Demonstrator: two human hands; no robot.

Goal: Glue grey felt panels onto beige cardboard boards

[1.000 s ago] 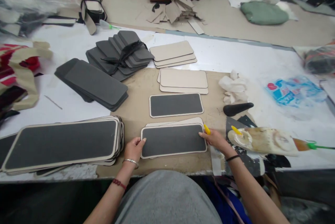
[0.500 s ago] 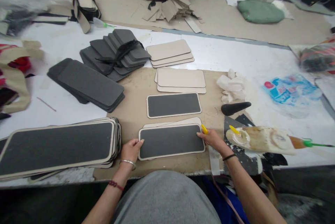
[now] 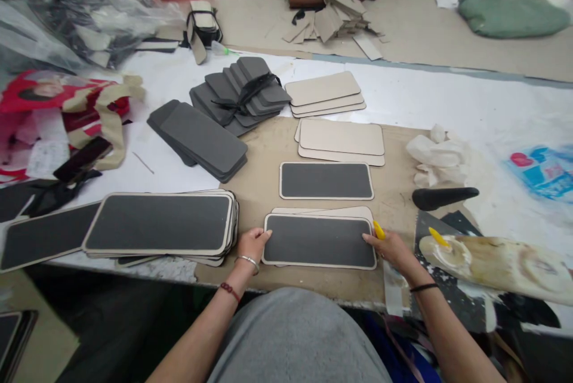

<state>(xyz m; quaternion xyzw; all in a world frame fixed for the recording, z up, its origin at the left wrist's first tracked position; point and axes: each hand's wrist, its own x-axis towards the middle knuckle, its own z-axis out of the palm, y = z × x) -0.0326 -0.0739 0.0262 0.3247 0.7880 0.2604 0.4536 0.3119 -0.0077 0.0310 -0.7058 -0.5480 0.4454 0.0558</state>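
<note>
A grey panel with a cream border [image 3: 319, 241] lies on a brown board [image 3: 259, 156] near the table's front edge, on top of a few cream boards. My left hand [image 3: 251, 243] grips its left end, fingers curled round the edge. My right hand [image 3: 388, 245] presses the panel's right end and has a yellow tip [image 3: 378, 230] showing between its fingers. A second bordered panel [image 3: 326, 181] lies just behind, apart from both hands.
A stack of bordered panels [image 3: 159, 223] sits left of my left hand. Loose grey pieces [image 3: 201, 138], a tied grey bundle [image 3: 244, 93] and cream boards [image 3: 342, 138] lie further back. A glue-smeared bottle [image 3: 492, 261], a black handle [image 3: 441, 197] and crumpled cloth [image 3: 436, 153] are on the right.
The view has swung left, so everything sits further right in the picture. Both hands keep their places at the ends of the panel.
</note>
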